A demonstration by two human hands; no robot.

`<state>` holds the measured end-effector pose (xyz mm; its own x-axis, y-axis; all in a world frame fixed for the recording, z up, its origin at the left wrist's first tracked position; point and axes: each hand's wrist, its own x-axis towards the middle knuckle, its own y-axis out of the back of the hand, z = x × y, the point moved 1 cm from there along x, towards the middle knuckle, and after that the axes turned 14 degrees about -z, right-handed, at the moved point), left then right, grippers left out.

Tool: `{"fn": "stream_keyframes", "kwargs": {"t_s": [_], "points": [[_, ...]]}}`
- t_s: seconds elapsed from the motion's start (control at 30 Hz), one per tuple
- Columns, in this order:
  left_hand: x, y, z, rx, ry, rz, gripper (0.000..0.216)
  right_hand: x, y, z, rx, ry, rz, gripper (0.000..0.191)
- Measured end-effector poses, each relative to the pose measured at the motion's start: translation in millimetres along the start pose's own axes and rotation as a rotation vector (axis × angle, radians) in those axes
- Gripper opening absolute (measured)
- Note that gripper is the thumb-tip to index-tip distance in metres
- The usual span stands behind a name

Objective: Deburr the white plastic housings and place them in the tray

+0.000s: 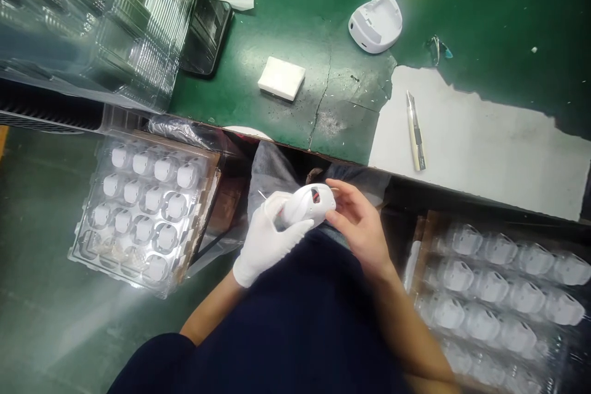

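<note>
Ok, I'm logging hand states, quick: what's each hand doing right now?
Left hand, gloved: closed, holding a white shell.
Right hand, bare: thumb and fingers at the shell's end; whether they grip cannot be told.

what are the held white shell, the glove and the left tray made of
White shell: probably moulded plastic, smooth and rounded with a faint sheen. Glove: matte white fabric, perhaps knitted, since it fits closely without shine. Left tray: clear, glossy plastic, likely thin, given the see-through shaped pockets and bright glare.

Dark navy short-sleeved top [295,320], white glove [252,258] on left grip [270,237]
</note>
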<state>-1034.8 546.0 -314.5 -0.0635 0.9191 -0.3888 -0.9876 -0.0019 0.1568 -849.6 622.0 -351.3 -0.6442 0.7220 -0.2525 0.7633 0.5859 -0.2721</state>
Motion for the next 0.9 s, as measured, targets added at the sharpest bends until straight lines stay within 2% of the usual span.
{"fn": "stream_keyframes", "kwargs": {"t_s": [0.1, 0.27, 0.43, 0.63, 0.77, 0.9], "points": [[2.9, 6.7, -8.3, -0.113, 0.015, -0.039, 0.032, -4.8, 0.1, -5.7, -0.039, 0.017, -0.01, 0.054], [13.1, 8.7, -22.3, -0.501, -0.014, -0.132, 0.052, -10.6, -4.6, -16.0, -0.086, 0.096, -0.066, 0.047], [22.4, 2.5, -30.7, -0.609, 0.048, -0.156, 0.04, -12.2, -8.2, -20.8, -0.101, 0.15, -0.077, 0.039], [22.7, -3.8, -29.5, -0.725, 0.067, -0.167, 0.029, -8.8, -8.4, -21.9, -0.13, 0.1, -0.016, 0.031], [21.4, -5.7, -28.4, -0.891, 0.078, -0.212, 0.033, -5.4, -6.4, -17.9, -0.159, 0.048, 0.049, 0.026], [19.4, -6.4, -31.0, -1.076, 0.181, -0.159, 0.041, -4.5, -5.1, -14.0, -0.167, 0.005, 0.082, 0.026]]}}
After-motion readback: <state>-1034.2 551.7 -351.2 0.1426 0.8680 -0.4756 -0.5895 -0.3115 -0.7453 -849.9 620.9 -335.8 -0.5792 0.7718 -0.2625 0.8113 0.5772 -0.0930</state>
